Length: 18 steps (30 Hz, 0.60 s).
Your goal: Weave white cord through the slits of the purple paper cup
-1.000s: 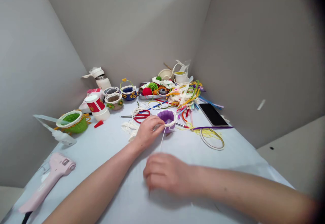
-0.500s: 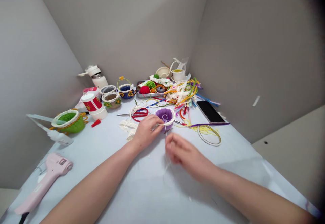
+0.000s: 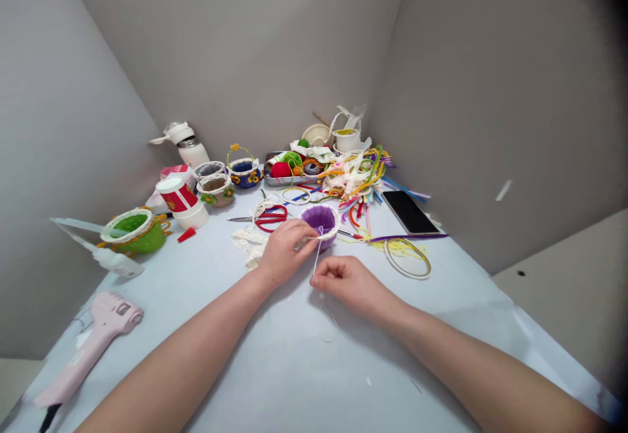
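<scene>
Brought R hand (image 3: 346,282) up closer to purple cup (image 3: 316,216) vs 1 s ago. Pinching white thread (image 3: 316,258) btwn R fingers, running it up to near rim. Gripping that rim w/ L hand (image 3: 287,250), fingers closed on it, cup mid-bench (image 3: 294,367). Just L of L hand, lace (image 3: 249,244); past it, scissors (image 3: 271,217); off R, phone (image 3: 411,212); farther back, tray (image 3: 289,182) w/ yarn (image 3: 281,170).

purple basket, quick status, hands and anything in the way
Left hand gripping white rim of purple basket. Right hand pinching white thread leading to rim. Scissors near left hand, apparently not blocking.
</scene>
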Available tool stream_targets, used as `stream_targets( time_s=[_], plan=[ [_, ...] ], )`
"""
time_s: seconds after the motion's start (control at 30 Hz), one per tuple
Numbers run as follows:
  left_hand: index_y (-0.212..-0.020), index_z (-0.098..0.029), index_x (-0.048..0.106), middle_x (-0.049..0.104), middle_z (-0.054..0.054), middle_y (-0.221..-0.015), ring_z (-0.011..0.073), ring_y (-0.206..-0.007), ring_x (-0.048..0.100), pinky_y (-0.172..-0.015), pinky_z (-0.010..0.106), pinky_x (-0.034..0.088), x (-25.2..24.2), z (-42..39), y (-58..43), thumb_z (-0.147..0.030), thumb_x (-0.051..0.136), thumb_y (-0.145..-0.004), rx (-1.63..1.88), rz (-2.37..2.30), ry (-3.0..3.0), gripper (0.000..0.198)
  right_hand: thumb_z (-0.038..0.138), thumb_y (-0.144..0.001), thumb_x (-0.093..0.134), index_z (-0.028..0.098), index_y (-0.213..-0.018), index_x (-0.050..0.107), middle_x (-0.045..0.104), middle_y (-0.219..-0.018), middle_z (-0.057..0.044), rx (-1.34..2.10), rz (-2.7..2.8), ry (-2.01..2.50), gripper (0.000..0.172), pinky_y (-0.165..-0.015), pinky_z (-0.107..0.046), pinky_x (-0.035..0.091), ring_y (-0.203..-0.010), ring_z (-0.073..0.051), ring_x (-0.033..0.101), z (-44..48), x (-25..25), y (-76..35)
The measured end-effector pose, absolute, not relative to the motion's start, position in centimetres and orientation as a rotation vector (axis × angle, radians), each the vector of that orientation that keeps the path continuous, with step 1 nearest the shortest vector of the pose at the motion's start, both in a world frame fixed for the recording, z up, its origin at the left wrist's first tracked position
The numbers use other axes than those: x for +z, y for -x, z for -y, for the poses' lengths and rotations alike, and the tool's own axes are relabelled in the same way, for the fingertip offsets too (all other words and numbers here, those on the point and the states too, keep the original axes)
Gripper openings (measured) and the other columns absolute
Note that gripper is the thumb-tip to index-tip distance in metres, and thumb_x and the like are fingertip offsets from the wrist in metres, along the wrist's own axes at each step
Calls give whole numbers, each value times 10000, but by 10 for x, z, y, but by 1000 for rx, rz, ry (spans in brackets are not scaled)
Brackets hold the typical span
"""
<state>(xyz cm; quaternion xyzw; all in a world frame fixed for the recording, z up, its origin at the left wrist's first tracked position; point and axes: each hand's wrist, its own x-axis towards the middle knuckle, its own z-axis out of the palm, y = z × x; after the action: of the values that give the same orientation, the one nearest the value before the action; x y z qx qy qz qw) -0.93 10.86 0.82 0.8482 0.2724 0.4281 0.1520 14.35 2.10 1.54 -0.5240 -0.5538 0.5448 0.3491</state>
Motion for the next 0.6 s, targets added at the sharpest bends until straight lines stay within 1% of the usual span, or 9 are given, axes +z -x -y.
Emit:
stream_targets(
  time_s=[0.07,0.17,0.37,0.43,0.5,0.6],
  plan=[
    [-843,-180,664,675,45,-852,168,-835,607,-779,305,489,9,-108,9,-161,620,-856,1231,-789,-2433,50,316,-729,654,149,-671,595,405,-512,72,1514,1503,1378,187,-478,-217,234,-491,-64,330,-14,19,-142],
    [-844,-179,666,675,47,-855,169,-838,611,-786,306,491,11,-108,9,-171,617,-860,1238,-792,-2440,52,298,-732,652,146,-678,597,421,-506,72,1626,1549,1383,171,-463,-210,246,-480,-62,341,-6,25,-141],
    [-837,-180,664,678,47,-856,169,-837,612,-788,308,493,12,-108,9,-182,612,-863,1240,-790,-2457,58,290,-743,659,141,-702,625,429,-528,67,1716,1676,1384,158,-464,-199,253,-491,-57,345,2,31,-147],
    [-839,-183,664,678,47,-858,170,-838,611,-789,309,494,11,-107,9,-182,609,-863,1243,-797,-2457,59,313,-749,666,151,-763,658,419,-544,67,1648,1745,1396,162,-468,-200,256,-500,-62,347,1,31,-152],
    [-842,-184,664,675,47,-857,169,-839,611,-786,308,495,11,-107,9,-182,607,-863,1245,-803,-2449,61,333,-742,685,173,-852,683,401,-555,70,1490,1810,1454,195,-468,-206,250,-502,-70,347,-2,30,-159],
    [-855,-184,666,671,50,-870,167,-845,615,-783,306,497,11,-107,9,-183,600,-868,1228,-795,-2439,67,340,-766,671,194,-884,676,368,-545,69,1037,1785,1588,188,-481,-225,246,-501,-87,344,-9,30,-170]
  ],
)
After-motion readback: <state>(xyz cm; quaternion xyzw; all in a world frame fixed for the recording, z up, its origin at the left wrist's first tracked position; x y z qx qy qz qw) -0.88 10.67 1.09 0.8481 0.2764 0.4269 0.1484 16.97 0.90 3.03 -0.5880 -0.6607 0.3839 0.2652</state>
